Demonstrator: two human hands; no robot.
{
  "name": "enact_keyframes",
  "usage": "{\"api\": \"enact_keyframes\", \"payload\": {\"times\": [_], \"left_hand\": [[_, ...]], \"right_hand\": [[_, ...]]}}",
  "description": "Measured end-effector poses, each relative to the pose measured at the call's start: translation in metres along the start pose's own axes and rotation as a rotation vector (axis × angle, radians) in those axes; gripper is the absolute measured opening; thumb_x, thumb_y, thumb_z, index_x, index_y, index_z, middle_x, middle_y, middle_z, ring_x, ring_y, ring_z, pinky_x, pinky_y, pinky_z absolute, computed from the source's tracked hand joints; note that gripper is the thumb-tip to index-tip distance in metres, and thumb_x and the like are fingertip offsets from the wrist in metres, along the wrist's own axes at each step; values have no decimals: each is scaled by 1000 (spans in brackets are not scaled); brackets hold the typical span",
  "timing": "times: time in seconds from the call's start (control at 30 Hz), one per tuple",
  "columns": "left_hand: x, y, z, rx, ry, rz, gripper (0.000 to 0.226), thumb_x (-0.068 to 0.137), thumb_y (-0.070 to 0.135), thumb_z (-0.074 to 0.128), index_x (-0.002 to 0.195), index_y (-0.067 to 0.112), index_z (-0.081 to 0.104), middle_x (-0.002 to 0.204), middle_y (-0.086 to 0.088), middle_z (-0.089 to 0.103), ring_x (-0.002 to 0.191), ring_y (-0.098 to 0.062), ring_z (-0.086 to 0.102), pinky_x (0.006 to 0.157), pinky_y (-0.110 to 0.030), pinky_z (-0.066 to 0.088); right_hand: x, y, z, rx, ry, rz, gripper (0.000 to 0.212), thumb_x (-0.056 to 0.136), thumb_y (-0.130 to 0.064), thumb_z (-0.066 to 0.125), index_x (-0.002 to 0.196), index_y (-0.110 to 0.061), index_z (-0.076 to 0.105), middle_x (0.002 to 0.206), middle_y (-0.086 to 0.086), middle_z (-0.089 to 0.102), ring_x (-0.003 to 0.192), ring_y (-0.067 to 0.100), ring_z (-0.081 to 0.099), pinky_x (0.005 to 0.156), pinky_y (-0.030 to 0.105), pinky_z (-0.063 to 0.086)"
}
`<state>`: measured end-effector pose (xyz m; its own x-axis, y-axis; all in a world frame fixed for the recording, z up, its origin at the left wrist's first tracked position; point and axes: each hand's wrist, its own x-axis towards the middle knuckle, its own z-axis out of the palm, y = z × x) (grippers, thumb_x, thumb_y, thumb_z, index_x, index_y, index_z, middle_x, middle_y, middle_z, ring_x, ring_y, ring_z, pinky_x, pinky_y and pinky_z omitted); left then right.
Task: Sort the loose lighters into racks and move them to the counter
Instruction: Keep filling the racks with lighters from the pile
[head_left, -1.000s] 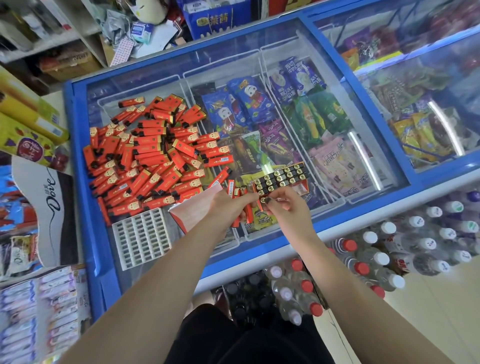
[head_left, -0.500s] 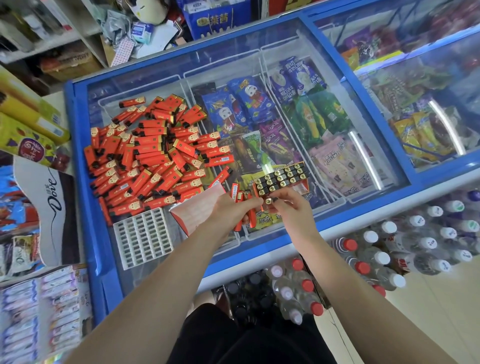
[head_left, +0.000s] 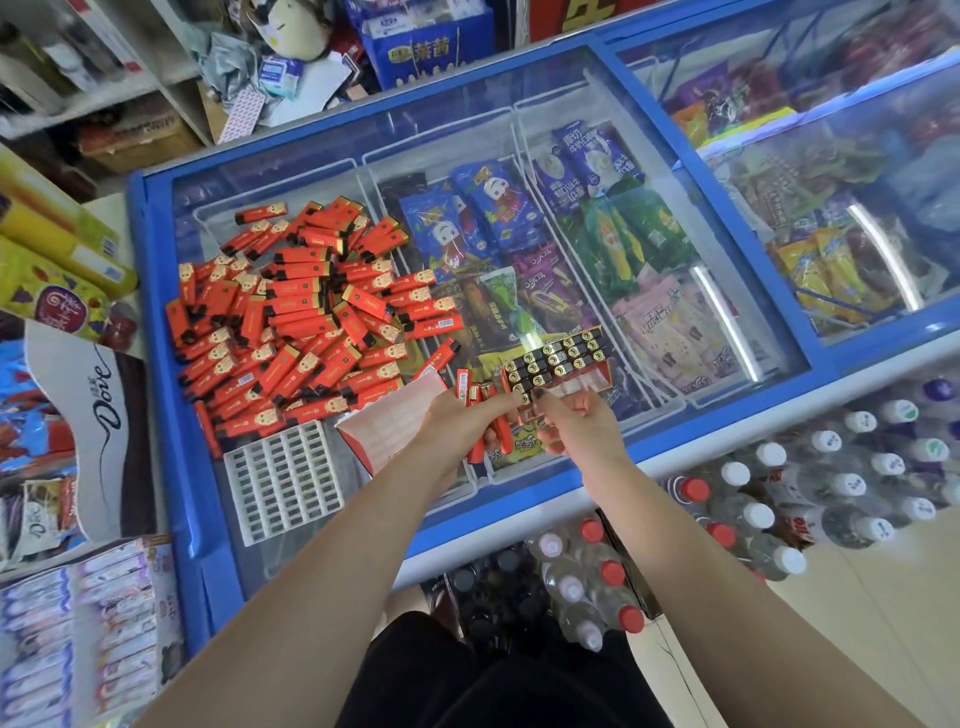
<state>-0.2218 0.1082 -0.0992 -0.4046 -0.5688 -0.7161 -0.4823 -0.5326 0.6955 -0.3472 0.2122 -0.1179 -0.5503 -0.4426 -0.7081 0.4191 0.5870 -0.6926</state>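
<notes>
A big pile of loose red lighters (head_left: 306, 312) lies on the glass lid of a blue freezer (head_left: 156, 364). An empty white rack (head_left: 283, 480) lies flat below the pile. A partly filled rack (head_left: 561, 364), lighter tops up, stands near the lid's front. My left hand (head_left: 462, 423) grips a bunch of several red lighters (head_left: 480, 415) just left of that rack. My right hand (head_left: 576, 426) pinches one lighter at the rack's near corner. A red and white carton flap (head_left: 389, 421) lies under my left wrist.
Ice cream packs (head_left: 519, 234) show through the glass. Bottled drinks (head_left: 779, 493) stand on the floor in front of the freezer. Snack boxes and a Dove display (head_left: 98, 405) crowd the left side. Shelves with clutter stand behind.
Both hands have stayed at the rack's near corner. My right hand's fingers shifted a little closer to the rack's edge with the lighter.
</notes>
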Motion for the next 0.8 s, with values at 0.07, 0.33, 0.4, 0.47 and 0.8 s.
{"api": "enact_keyframes", "payload": {"times": [0.07, 0.33, 0.4, 0.47, 0.8], "left_hand": [[-1, 2, 1, -41, -12, -9, 27, 92, 28, 79, 90, 1, 77, 80, -10, 74, 54, -11, 55, 69, -31, 53], [0, 0, 10, -109, -50, -45, 31, 88, 31, 83, 91, 0, 79, 87, -18, 71, 55, -13, 56, 80, -39, 50], [1, -1, 11, -78, -59, -44, 37, 87, 34, 83, 97, -2, 79, 79, -15, 69, 55, -14, 56, 78, -38, 50], [3, -2, 12, -54, -54, -41, 45, 86, 36, 83, 102, -5, 76, 66, -10, 64, 55, -16, 56, 74, -38, 50], [8, 1, 11, 1, 15, 11, 39, 95, 38, 74, 107, 1, 70, 66, -5, 63, 51, -14, 56, 68, -36, 51]], "right_hand": [[-5, 0, -2, 48, -28, -14, 33, 95, -34, 67, 115, -10, 57, 98, 10, 71, 72, 15, 66, 67, 31, 51], [-30, 4, -12, -80, -305, -221, 20, 93, -10, 73, 102, 3, 60, 89, 15, 72, 76, 9, 64, 71, 22, 52], [-30, 1, -12, -27, -293, -209, 19, 89, 3, 73, 96, 1, 56, 82, 7, 68, 69, 9, 63, 66, 21, 52], [-30, -1, -15, -26, -292, -197, 25, 84, 10, 73, 95, -4, 55, 86, 5, 66, 70, 14, 63, 65, 23, 53], [-22, -5, -42, 171, -386, -125, 61, 88, 18, 63, 135, -22, 61, 99, 11, 68, 96, 39, 75, 85, 41, 62]]}}
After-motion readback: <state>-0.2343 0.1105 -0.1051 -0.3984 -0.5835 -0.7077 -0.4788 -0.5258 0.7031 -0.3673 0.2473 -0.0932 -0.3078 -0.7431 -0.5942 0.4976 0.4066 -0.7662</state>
